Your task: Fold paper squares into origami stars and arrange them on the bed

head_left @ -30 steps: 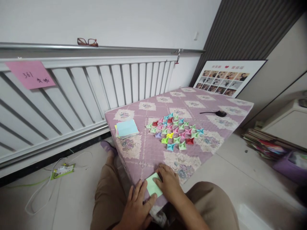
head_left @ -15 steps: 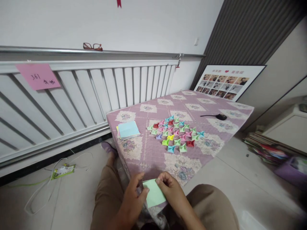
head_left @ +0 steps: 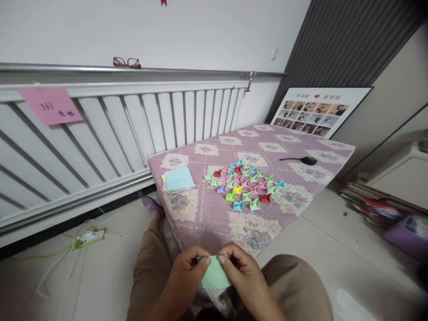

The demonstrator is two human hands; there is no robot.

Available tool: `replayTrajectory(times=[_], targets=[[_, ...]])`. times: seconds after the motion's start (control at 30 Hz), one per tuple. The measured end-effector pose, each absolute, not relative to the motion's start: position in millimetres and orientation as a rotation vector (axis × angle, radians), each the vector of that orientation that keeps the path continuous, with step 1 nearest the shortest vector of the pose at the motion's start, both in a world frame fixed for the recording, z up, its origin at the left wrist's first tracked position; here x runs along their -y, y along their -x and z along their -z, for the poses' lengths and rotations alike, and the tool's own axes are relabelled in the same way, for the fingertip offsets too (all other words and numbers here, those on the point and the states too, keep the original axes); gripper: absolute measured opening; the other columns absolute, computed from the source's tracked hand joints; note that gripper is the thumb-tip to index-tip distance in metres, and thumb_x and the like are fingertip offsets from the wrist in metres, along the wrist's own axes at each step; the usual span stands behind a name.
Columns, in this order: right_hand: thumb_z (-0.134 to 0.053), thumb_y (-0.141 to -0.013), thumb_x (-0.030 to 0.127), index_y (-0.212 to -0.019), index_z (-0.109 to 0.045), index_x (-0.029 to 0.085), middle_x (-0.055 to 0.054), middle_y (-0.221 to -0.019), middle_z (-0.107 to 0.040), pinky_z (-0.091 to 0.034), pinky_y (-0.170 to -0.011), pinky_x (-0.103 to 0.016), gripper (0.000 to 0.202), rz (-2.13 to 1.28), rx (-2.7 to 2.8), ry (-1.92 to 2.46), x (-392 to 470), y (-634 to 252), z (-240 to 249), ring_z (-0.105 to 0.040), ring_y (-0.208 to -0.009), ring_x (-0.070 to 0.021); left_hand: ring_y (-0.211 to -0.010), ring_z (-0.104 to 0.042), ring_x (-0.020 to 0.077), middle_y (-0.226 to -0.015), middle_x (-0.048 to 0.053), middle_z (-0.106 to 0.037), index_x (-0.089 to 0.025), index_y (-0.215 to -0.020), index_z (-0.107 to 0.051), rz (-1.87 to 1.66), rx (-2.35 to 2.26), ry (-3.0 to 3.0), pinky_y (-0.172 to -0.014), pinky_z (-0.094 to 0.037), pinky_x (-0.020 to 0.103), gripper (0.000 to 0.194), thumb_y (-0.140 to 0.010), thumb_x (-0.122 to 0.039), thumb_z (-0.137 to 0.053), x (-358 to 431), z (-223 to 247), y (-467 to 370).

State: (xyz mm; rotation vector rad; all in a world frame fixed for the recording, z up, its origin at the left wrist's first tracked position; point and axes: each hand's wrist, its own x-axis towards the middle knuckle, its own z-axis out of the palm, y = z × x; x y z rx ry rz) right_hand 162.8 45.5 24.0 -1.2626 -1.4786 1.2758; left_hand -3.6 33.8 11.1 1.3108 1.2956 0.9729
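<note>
A pale green sheet of paper [head_left: 216, 274] is held up at the near edge of the table, above my lap. My left hand [head_left: 187, 274] pinches its upper left corner between thumb and fingers. At the upper right part of the sheet, my right hand [head_left: 243, 273] pinches it the same way, both thumbs on the face towards me. Beyond my hands, several small folded paper shapes [head_left: 246, 183] in green, pink, blue, red, yellow and purple stand in rows on the table. To their left lies a stack of coloured paper [head_left: 179, 180] with a light blue sheet on top.
The table has a purple floral cloth [head_left: 210, 227]. A black long-handled object [head_left: 308, 160] lies towards its far right. A white radiator [head_left: 113, 133] with glasses [head_left: 127, 62] on its pipe runs along the left. A power strip [head_left: 89, 238] with cables lies on the floor.
My left hand was apart, fingers spread beside the sheet; now it pinches the upper left corner. The sheet looks shorter and tipped. My right hand has kept its grip.
</note>
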Motion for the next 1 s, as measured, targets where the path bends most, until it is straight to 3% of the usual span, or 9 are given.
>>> replayTrajectory(times=[0.37, 0.57, 1.0], targets=[[-0.06, -0.076, 0.055, -0.064, -0.054, 0.019, 0.004, -0.059, -0.045, -0.034, -0.052, -0.022, 0.039, -1.383, 1.349, 1.277, -41, -161, -28, -0.039, -0.056, -0.0103, -0.063, -0.044, 0.0121, -0.064, -0.002, -0.05, -0.017, -0.068, -0.056, -0.985, -1.307, -1.277, -0.058, -0.036, 0.022, 0.022, -0.08, -0.035, -0.052, -29, -22, 2], [-0.064, -0.073, 0.054, -0.073, -0.058, 0.019, 0.003, -0.063, -0.049, -0.037, -0.054, -0.022, 0.036, -1.336, 1.32, 1.248, -41, -163, -25, -0.044, -0.059, -0.0114, -0.059, -0.042, 0.0115, -0.062, -0.003, -0.047, -0.018, -0.066, -0.054, -1.036, -1.297, -1.193, -0.055, -0.036, 0.021, 0.027, -0.077, -0.042, -0.054, -29, -22, 2], [-0.058, -0.08, 0.045, -0.069, -0.05, 0.02, 0.005, -0.061, -0.041, -0.03, -0.05, -0.02, 0.029, -1.379, 1.258, 1.209, -36, -162, -27, -0.036, -0.055, -0.0093, -0.061, -0.044, 0.0121, -0.064, -0.002, -0.048, -0.018, -0.065, -0.053, -1.045, -1.305, -1.271, -0.057, -0.036, 0.022, 0.025, -0.08, -0.038, -0.052, -27, -22, 3]])
